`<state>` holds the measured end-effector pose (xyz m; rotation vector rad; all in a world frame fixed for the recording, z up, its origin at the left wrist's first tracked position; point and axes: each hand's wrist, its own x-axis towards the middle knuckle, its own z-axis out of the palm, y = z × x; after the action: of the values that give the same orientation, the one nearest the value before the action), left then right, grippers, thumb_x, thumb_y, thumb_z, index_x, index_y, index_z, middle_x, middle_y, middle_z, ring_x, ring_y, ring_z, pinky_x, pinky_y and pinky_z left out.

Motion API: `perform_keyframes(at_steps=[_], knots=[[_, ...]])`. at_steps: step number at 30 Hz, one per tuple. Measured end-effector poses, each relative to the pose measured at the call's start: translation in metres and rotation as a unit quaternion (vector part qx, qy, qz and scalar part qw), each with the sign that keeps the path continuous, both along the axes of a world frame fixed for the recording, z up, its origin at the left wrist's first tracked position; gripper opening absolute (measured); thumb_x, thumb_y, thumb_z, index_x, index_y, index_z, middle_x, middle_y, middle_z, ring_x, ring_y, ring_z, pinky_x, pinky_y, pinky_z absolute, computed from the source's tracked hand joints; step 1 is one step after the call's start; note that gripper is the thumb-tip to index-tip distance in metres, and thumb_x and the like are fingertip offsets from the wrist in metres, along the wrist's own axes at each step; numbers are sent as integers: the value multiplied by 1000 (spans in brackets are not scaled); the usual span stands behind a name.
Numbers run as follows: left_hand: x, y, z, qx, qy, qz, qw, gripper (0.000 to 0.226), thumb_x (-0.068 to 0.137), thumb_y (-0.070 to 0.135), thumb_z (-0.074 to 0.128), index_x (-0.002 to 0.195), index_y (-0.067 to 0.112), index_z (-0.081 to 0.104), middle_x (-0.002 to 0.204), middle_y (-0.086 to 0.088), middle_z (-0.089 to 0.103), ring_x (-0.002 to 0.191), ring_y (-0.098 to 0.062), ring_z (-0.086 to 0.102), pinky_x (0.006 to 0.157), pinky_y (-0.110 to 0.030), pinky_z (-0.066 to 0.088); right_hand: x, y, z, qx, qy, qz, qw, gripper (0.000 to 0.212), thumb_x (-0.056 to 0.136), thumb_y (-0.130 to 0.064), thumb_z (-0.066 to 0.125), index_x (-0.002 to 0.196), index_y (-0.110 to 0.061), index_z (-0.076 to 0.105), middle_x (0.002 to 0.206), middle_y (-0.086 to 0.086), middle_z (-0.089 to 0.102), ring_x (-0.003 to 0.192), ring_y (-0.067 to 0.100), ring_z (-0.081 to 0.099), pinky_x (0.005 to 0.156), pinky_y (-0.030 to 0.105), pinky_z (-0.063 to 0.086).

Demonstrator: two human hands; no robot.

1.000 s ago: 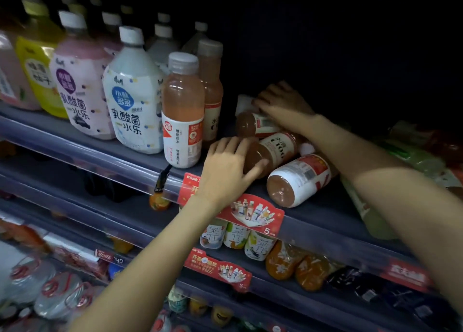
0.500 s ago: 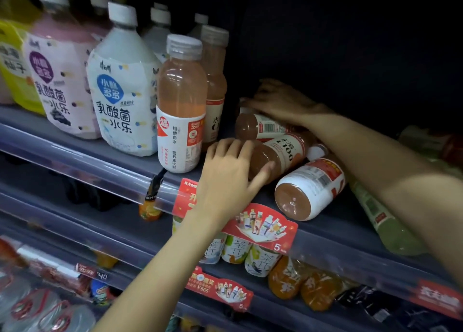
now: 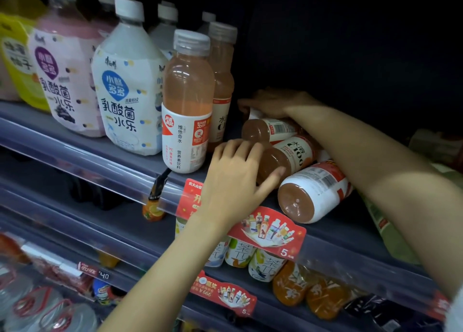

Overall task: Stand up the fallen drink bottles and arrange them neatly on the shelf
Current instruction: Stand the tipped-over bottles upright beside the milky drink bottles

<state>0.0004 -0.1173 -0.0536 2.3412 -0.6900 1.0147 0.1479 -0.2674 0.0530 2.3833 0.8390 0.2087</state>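
Right now three fallen bottles are lying side by side on the shelf (image 3: 338, 234), bases toward me, long axes running back and rightward. My left hand (image 3: 233, 179) is curling round the base of the middle bottle (image 3: 288, 156), the nearest one. My right hand (image 3: 273, 101) is reaching deeper, fingers lying over the rear bottle (image 3: 265, 130). The front bottle (image 3: 310, 194) is lying untouched under my right forearm.

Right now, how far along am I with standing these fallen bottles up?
Done: two pink vitamin-water bottles stand upright. In hand: left hand grips the middle fallen bottle; right hand rests on the rear one. Left: all three, including the front bottle, lie flat.
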Motion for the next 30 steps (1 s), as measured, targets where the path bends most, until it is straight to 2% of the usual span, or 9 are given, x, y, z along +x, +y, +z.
perform_keyframes(at_steps=[4,10,14,16,19,21,23,27,30], knots=[[1,0,0,4,-10,4,1000,49,89,51,43,98,8,64,93,-11,68,95,-32,62,79,-39,46,-16,-7,4,58,12,-56,997,42,95,-47,43,131,-26,41,130,12,46,110,32,48,83,37,38],[1,0,-2,5,-6,7,1000,47,89,49,44,100,8,64,92,-11,68,93,-32,61,79,-39,45,-53,-16,9,133,-103,-46,985,58,87,-33,62,138,-28,34,139,16,34,121,38,43,107,48,25],[-2,1,0,-28,22,-6,999,49,91,50,41,109,10,63,98,-9,68,96,-31,60,82,-38,44,-90,-15,8,144,-140,10,979,64,82,-26,68,140,-28,40,138,26,36,121,47,41,102,56,32],[-8,3,8,-110,88,-64,988,50,94,48,39,123,12,56,112,-8,66,105,-26,58,87,-34,41,-109,-16,6,146,-196,86,966,57,80,-26,68,133,-24,47,131,25,38,112,45,47,89,56,43],[-6,2,23,-310,248,-136,908,52,96,55,36,135,22,46,125,-4,62,109,-15,57,91,-24,39,-134,-17,-2,175,-256,178,934,39,87,-32,57,124,-26,49,123,16,33,109,34,41,78,47,46],[-1,2,42,-443,372,-175,797,49,94,64,29,117,29,54,108,-2,69,102,-19,63,90,-31,47,-144,-16,-12,192,-281,216,915,33,91,-26,58,123,-26,46,120,16,35,108,34,41,82,45,43],[5,3,57,-493,460,-218,706,47,99,59,25,106,27,59,88,5,73,89,-13,68,81,-23,50,-153,-15,-15,209,-298,232,902,38,92,-21,60,125,-27,44,119,15,38,109,32,43,85,43,39],[12,0,69,-496,498,-253,665,43,93,47,55,118,14,65,101,-5,73,95,-18,69,77,-25,51,-158,-20,-8,133,-247,303,911,47,90,-6,61,130,-22,43,127,15,39,120,30,43,95,42,40],[14,-5,66,-545,492,-258,628,49,85,34,71,126,9,59,112,-10,70,101,-22,68,77,-29,54,-159,-32,-4,143,-149,279,938,45,91,-15,61,131,-23,43,136,9,36,129,28,39,104,42,35]])
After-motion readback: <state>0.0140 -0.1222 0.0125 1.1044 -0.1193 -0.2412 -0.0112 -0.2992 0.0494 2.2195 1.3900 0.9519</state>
